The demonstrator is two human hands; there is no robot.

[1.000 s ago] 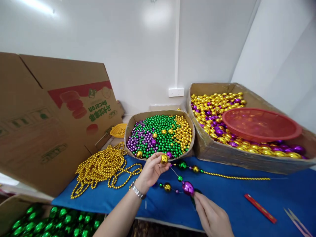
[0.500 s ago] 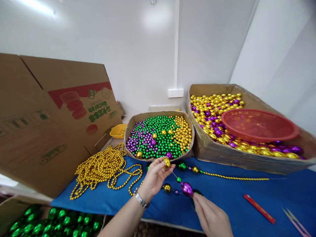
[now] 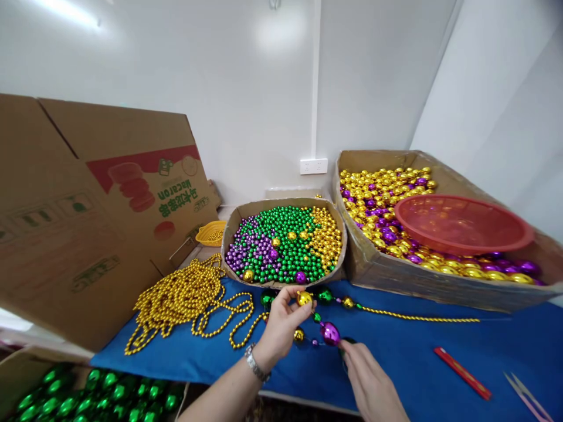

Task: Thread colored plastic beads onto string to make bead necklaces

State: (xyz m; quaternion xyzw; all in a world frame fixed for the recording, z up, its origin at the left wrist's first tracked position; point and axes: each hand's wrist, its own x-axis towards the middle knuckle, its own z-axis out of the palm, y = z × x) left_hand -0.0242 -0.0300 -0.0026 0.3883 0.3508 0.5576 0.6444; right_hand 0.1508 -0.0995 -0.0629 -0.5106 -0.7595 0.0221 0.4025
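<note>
Loose balls [image 3: 373,190] fill the large box [image 3: 417,287] at right, loose beads [image 3: 285,221] the smaller box [image 3: 241,212] at centre. At lower centre, the right hand [image 3: 373,381], fingers closed, grips a well-beaded strand [image 3: 317,317] by its purple ball [image 3: 330,333]; the left hand [image 3: 281,324] pinches a gold ball [image 3: 304,298]. Bare thread [image 3: 497,319] at lower right carries no beads yet.

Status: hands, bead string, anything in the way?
Left hand pinching gold bead. Right hand gripping bead string beside purple bead. Red object off right, not between hands.
</note>
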